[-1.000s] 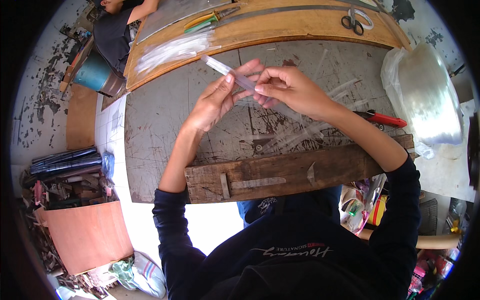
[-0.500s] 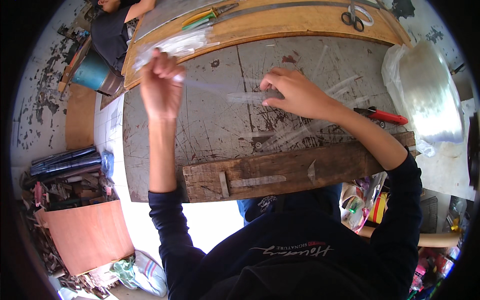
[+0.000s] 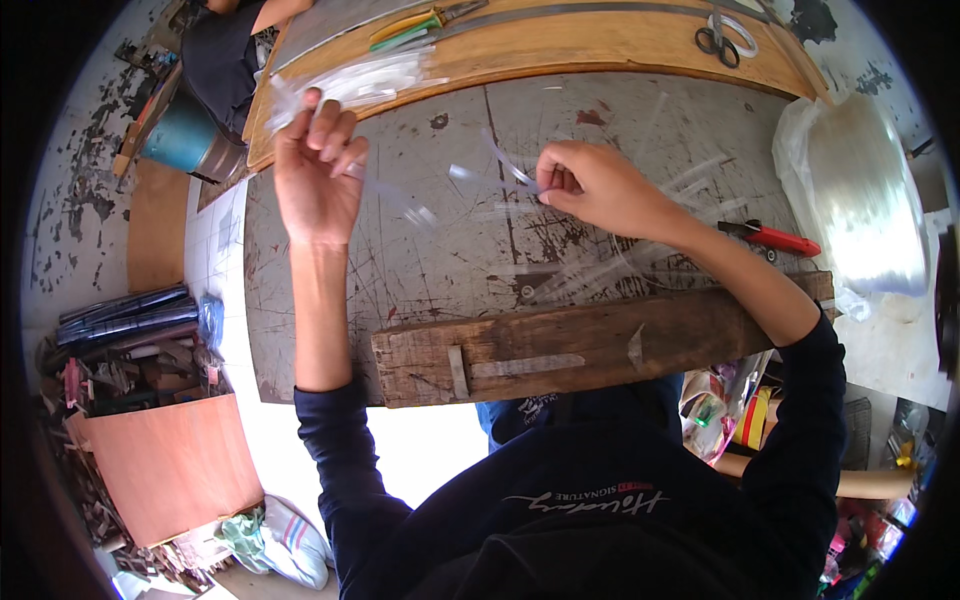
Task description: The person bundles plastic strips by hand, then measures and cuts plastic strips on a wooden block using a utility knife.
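Observation:
My left hand [image 3: 315,170] is raised over the left side of the scratched grey table [image 3: 440,290], fingers curled on a thin clear plastic strip [image 3: 400,200] that trails right, blurred. Just above it a pile of clear strips [image 3: 360,80] lies on a long wooden board [image 3: 600,45]. My right hand [image 3: 600,185] rests mid-table, pinching another short clear strip [image 3: 505,160] between thumb and fingers. More clear strips [image 3: 600,270] lie flat under my right wrist.
A wooden block [image 3: 600,340] lies along the near edge. A red utility knife [image 3: 770,238] and a clear plastic bundle [image 3: 860,190] sit at the right. Scissors [image 3: 722,35] and pliers [image 3: 420,22] lie on the board. A teal bucket [image 3: 180,140] and another person [image 3: 225,50] are far left.
Both hands held one strip together mid-table. My left hand then swung out left toward the strip pile and stays there; my right hand stayed mid-table, pinching a strip.

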Available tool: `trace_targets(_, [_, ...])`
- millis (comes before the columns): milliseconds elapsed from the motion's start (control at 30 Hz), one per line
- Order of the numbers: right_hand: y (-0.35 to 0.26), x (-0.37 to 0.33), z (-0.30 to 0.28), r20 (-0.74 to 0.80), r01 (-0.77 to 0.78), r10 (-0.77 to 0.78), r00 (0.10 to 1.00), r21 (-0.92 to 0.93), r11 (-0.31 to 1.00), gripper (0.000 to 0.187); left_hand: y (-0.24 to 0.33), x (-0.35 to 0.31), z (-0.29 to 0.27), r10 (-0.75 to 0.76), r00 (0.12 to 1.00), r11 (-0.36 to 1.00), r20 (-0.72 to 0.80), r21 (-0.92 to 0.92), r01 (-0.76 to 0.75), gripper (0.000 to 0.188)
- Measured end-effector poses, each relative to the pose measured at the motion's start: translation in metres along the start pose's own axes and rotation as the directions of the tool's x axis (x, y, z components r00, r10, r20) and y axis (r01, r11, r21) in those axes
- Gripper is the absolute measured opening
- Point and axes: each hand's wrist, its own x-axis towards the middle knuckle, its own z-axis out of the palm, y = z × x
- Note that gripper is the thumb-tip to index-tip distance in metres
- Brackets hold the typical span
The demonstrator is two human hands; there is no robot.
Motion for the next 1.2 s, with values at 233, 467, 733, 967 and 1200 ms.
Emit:
trace_targets(233, [-0.005, 0.005, -0.007, -0.095, -0.048, 0.093, 0.991, 0.402, 0.915, 0.010, -0.042, -0.005, 0.005, -0.151, 0.962, 0.918, -0.226, 0.329, 0.221, 0.020])
trace_targets(467, [-0.018, 0.003, -0.004, -0.090, -0.032, 0.088, 0.992, 0.500, 0.866, 0.014, -0.057, -0.006, 0.015, -0.319, 0.941, 0.827, -0.114, 0.451, 0.335, 0.034])
trace_targets(733, [-0.016, 0.004, 0.001, -0.063, -0.045, 0.072, 0.995, 0.354, 0.934, 0.014, -0.053, -0.007, 0.010, -0.263, 0.961, 0.775, -0.080, 0.576, 0.260, 0.019])
trace_targets(967, [0.009, -0.006, -0.014, -0.135, -0.016, -0.036, 0.990, -0.368, 0.930, 0.027, 0.026, 0.001, -0.010, 0.204, 0.978, 0.947, 0.033, 0.245, -0.206, 0.017])
trace_targets(1200, [0.017, 0.000, -0.007, -0.037, -0.028, 0.013, 0.999, -0.456, 0.889, 0.026, 0.071, -0.009, -0.016, 0.338, 0.933, 0.922, 0.123, 0.155, -0.354, 0.023])
